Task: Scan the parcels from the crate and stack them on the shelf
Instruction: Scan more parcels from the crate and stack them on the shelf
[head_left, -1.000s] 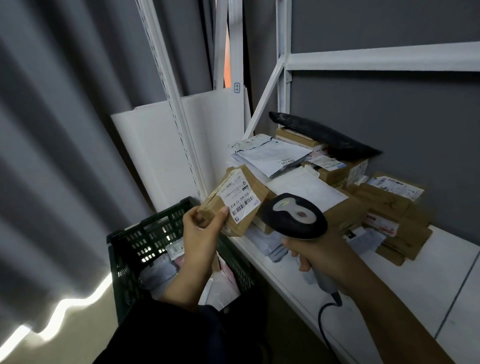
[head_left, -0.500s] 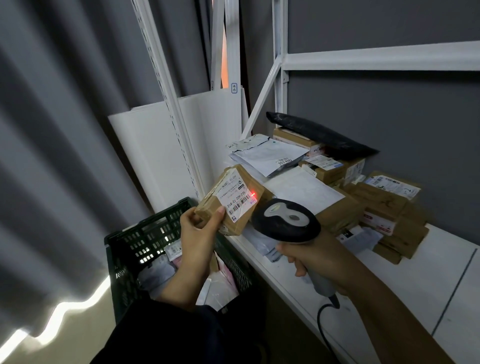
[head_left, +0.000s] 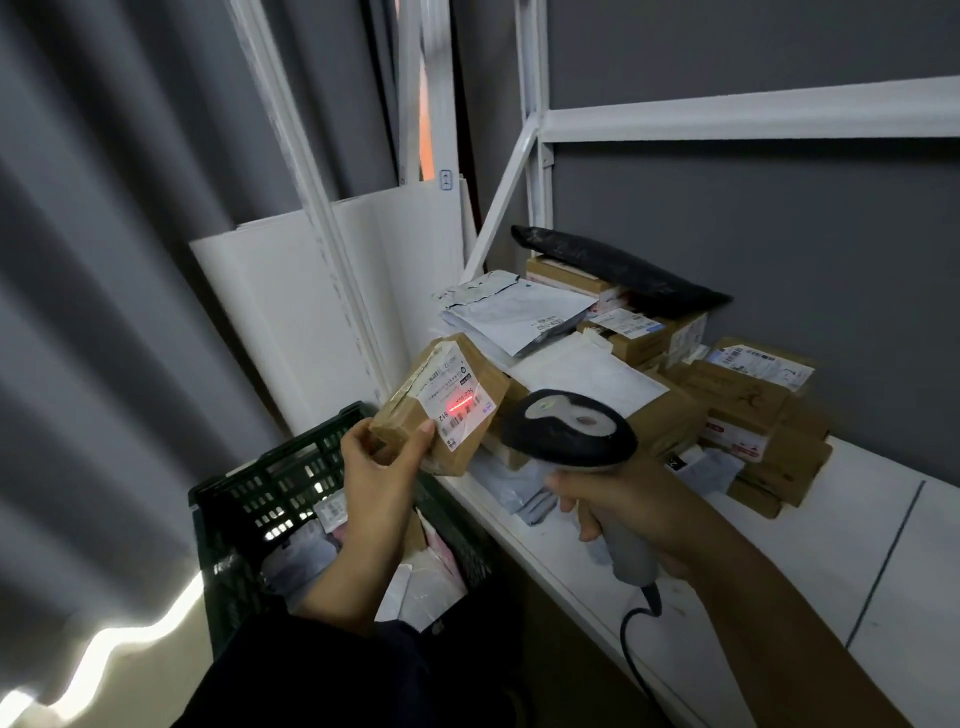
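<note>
Left grip (head_left: 379, 467) holds a parcel (head_left: 415, 421), right grip (head_left: 623, 509) clasps the scanner (head_left: 569, 428); label (head_left: 460, 405) print unreadable.

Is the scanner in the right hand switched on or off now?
On: a red line of light lies across the label of the cardboard box that the left hand holds before the scanner.

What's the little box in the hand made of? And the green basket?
The small box looks like brown cardboard, matte, with a white paper label. The green crate looks like hard plastic: moulded slotted walls, slight sheen.
</note>
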